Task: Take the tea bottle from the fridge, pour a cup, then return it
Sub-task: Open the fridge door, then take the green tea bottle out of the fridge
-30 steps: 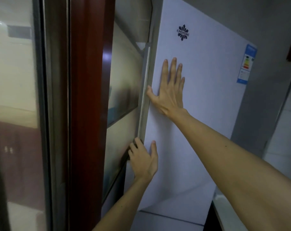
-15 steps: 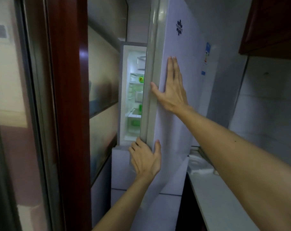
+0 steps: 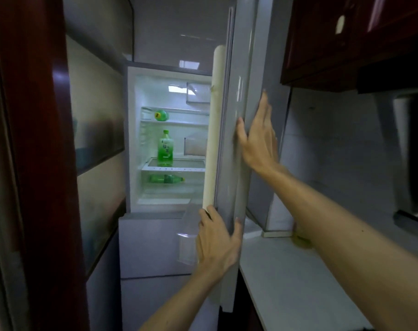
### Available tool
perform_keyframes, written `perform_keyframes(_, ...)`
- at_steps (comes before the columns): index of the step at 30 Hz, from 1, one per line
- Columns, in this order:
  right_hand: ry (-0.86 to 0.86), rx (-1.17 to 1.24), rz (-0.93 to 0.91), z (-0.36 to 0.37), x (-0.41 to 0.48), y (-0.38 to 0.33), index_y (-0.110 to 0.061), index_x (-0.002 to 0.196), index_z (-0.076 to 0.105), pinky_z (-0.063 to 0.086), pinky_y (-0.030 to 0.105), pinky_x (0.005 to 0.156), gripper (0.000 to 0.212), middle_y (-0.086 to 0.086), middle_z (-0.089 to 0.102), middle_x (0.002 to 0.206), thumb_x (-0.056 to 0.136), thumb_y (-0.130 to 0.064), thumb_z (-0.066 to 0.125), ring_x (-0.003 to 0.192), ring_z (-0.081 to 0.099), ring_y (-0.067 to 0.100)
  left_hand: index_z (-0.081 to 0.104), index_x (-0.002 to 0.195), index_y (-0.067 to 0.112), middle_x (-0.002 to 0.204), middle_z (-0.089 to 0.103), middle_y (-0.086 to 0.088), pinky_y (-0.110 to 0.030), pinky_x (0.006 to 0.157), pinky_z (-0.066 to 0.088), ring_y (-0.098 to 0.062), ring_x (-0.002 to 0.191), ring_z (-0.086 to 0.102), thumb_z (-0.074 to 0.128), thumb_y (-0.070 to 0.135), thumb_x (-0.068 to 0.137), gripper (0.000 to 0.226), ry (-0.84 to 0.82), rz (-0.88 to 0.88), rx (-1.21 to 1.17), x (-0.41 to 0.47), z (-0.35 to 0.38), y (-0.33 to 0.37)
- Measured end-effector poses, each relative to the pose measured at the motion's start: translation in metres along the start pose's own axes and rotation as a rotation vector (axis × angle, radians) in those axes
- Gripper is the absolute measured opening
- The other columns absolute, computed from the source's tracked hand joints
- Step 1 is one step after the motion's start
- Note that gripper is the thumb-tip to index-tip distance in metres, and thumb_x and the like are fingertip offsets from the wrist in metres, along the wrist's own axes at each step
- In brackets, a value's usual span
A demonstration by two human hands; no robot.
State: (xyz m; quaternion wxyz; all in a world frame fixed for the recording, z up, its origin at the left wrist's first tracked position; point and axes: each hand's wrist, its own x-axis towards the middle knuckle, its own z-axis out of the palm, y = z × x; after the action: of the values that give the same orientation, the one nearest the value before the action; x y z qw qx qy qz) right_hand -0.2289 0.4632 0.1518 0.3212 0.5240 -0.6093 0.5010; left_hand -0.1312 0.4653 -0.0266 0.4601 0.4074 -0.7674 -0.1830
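Fridge door (image 3: 241, 68) swung much wider vs 0.5 s ago, interior now lit & in view. L hand (image 3: 217, 244) grips door's lower edge, fingers wrapped round it. R hand (image 3: 258, 139) lies flat on outer face, fingers straight. Tea bottle (image 3: 165, 149) stands upright on mid shelf (image 3: 191, 164), untouched.

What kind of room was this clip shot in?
Most likely a small home kitchen: an open fridge with a green bottle on its shelf, a white counter beside it, and dark red cabinets above.
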Motion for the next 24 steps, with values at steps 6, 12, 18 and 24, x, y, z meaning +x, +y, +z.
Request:
perform_keyframes(6, 0.038, -0.038, 0.046, -0.039, -0.004, 0.038, -0.011, 0.155, -0.005, 0.055, 0.049, 0.080, 0.069, 0.019, 0.037, 0.144, 0.104, -0.025, 0.039, 0.095, 0.060, 0.030, 0.038, 0.122, 0.019, 0.117, 0.047, -0.002, -0.027, 0.073, 0.034, -0.022, 0.105, 0.052, 0.049, 0.034, 0.091, 0.036, -0.059, 0.140, -0.109, -0.009, 0.023, 0.025)
perform_keyframes(12, 0.066, -0.137, 0.111, -0.069, -0.003, 0.072, -0.013, 0.156, -0.002, 0.056, 0.045, 0.073, 0.064, 0.016, 0.031, 0.143, 0.104, -0.011, 0.035, 0.082, 0.059, 0.027, 0.026, 0.141, 0.018, 0.129, 0.042, -0.001, -0.028, 0.083, 0.042, -0.018, 0.112, 0.047, 0.048, 0.030, 0.090, 0.057, -0.159, 0.226, -0.201, -0.021, 0.059, 0.052)
perform_keyframes(18, 0.086, -0.185, 0.286, -0.092, 0.004, 0.103, -0.019, 0.157, -0.001, 0.050, 0.034, 0.079, 0.072, 0.014, 0.032, 0.140, 0.099, 0.003, 0.037, 0.088, 0.054, 0.021, 0.012, 0.150, 0.019, 0.127, 0.035, 0.000, -0.030, 0.085, 0.045, -0.017, 0.111, 0.043, 0.047, 0.031, 0.092, 0.068, -0.302, 0.270, -0.236, -0.024, 0.093, 0.082)
perform_keyframes(24, 0.139, -0.162, 0.474, -0.107, 0.017, 0.138, -0.030, 0.156, 0.001, 0.033, 0.026, 0.102, 0.080, 0.014, 0.025, 0.153, 0.096, 0.010, 0.036, 0.123, 0.044, 0.021, 0.006, 0.150, 0.021, 0.129, 0.035, -0.004, -0.035, 0.086, 0.048, -0.022, 0.111, 0.047, 0.049, 0.034, 0.091, 0.074, -0.442, 0.336, -0.223, -0.018, 0.120, 0.107)
